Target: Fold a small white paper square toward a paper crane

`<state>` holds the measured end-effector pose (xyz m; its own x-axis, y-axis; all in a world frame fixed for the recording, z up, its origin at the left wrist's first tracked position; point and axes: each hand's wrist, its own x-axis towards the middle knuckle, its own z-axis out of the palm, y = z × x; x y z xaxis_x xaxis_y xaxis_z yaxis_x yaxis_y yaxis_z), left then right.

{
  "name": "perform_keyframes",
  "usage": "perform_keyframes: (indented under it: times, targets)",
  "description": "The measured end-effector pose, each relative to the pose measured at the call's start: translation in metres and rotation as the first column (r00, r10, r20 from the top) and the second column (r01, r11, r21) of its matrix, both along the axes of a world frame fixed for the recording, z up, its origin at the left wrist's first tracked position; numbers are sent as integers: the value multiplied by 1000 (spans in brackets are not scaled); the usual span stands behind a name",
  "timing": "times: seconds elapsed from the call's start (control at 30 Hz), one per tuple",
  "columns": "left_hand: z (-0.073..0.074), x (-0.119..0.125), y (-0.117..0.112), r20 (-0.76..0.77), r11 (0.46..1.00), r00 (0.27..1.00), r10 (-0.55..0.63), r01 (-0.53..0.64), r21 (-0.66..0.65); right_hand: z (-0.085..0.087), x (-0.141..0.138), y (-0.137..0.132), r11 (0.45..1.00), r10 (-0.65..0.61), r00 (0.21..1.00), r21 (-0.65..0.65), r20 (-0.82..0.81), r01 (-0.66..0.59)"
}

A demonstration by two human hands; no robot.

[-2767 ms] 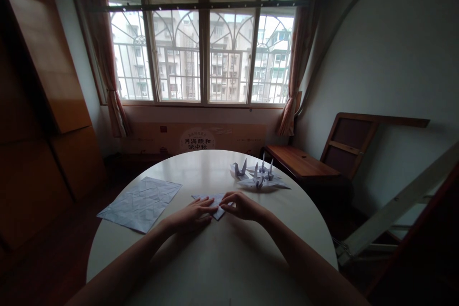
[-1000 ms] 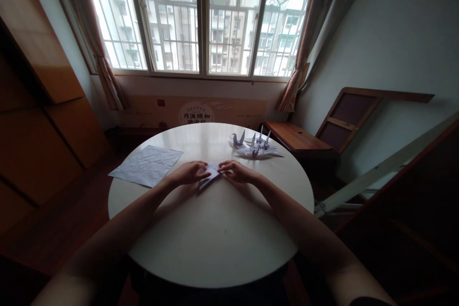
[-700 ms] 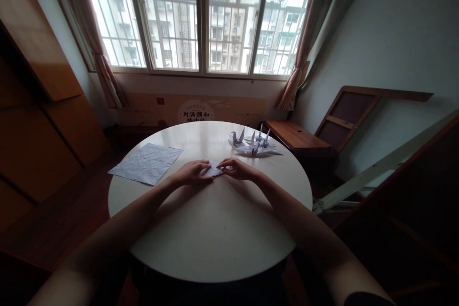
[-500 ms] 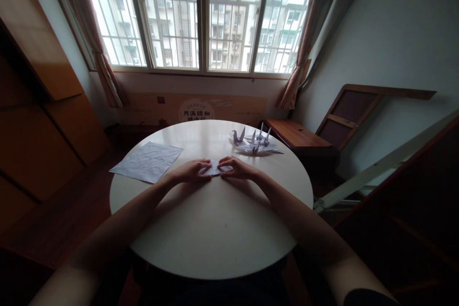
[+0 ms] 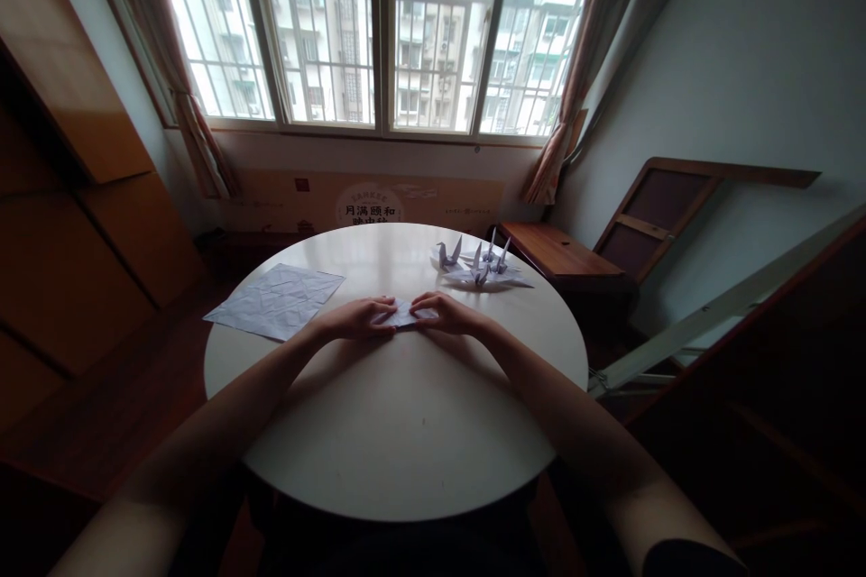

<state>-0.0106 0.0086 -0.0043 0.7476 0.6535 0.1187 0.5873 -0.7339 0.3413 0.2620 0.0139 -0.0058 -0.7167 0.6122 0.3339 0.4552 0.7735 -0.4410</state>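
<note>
A small folded piece of white paper (image 5: 404, 314) lies in the middle of the round white table (image 5: 406, 433). My left hand (image 5: 362, 318) grips its left side, the fingers bent over the paper. Its right side is pinched by my right hand (image 5: 443, 314), with fingertips on top and thumb at the near edge. Parts of the paper are hidden under the fingers. To the left, beyond my left forearm, a creased, unfolded sheet of paper (image 5: 277, 299) lies flat. Several folded paper cranes (image 5: 480, 269) stand in a cluster at the far right of the table.
A low wooden stand (image 5: 561, 252) is behind the table on the right, near a wooden frame (image 5: 659, 216) leaning on the wall. A printed cardboard box (image 5: 271, 198) lies under the barred window (image 5: 325, 45). Orange-brown cabinets (image 5: 122, 261) line the left.
The whole view has shifted very slightly. Both hands stay on the folded paper, with only small finger movements; the creased sheet and the cranes have kept their places.
</note>
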Motion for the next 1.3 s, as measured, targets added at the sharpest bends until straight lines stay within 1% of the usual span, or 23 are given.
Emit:
perform_keyframes:
  times: [0.3,0.4,0.53,0.73,0.9,0.97,1.07,1.2,1.3]
  targets:
    - [9,0,-5,40,998,999,-11,13,-54,3,-1,-2,1000,2,1000,-7,-3,-2]
    - [10,0,-5,29,998,999,-13,14,-60,2,-1,-2,1000,11,1000,-5,0,-11]
    - [9,0,-5,14,998,1000,3,-2,-63,3,-1,-3,1000,-7,1000,0,5,7]
    - [10,0,-6,-24,1000,1000,13,-13,4,4,-4,-5,1000,0,1000,-7,-26,0]
    - [10,6,-10,-30,994,998,59,-56,89,6,-6,-8,999,-46,997,-16,-63,45]
    - [10,8,-12,-42,990,996,76,-71,118,6,-7,-10,997,-72,995,13,-75,73]
    - [13,11,-17,-52,984,992,116,-108,144,7,-10,-12,991,-95,992,91,-79,102]
    - [19,15,-24,-87,970,975,203,-188,155,10,-14,-18,974,-100,993,198,-57,110]
    - [21,18,-27,-124,950,957,261,-233,207,13,-19,-24,964,-106,993,238,-58,117]
